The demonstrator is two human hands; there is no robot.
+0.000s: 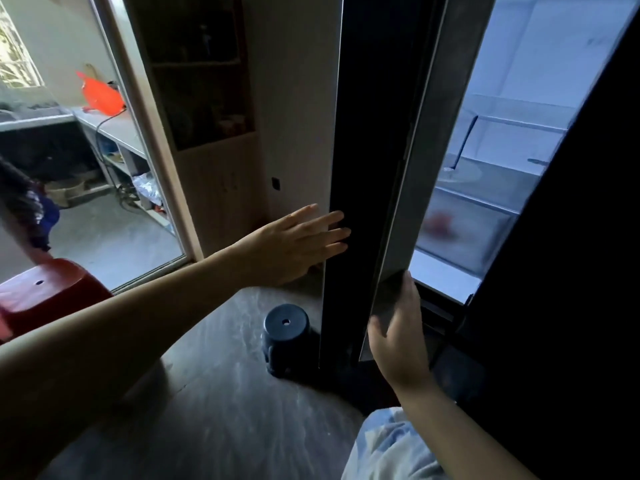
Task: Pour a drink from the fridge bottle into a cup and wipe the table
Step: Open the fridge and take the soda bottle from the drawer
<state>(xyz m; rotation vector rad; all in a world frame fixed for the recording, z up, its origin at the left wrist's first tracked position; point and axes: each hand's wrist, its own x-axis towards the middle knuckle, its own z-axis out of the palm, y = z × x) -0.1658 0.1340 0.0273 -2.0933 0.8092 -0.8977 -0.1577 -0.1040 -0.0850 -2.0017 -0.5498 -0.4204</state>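
One dark fridge door (360, 150) stands edge-on in the middle of the view, swung open, with the lit white fridge interior (502, 140) showing to its right. Inside are pale shelves and one frosted drawer (464, 233) with a blurred red shape behind its front; no bottle can be made out there, and neither a cup nor a table is in view.

Two bare hands are on the door. The left hand (294, 244) reaches across from the near left, fingers spread flat and straight, their tips touching the outer dark face of the door; it grips nothing. The right hand (398, 330) is lower and nearer, loosely open, with its fingers laid over the door's inner edge near the bottom.

On the dark floor (214, 393) just left of the door's foot stands one small dark blue stool (285, 337). One red stool (45, 296) sits at the near left edge. Left of the fridge rises one wooden cabinet (207, 98) with open shelves, and beyond a sliding glass door (149, 133) at the far left a white counter (114, 126) carries one orange object (102, 95).
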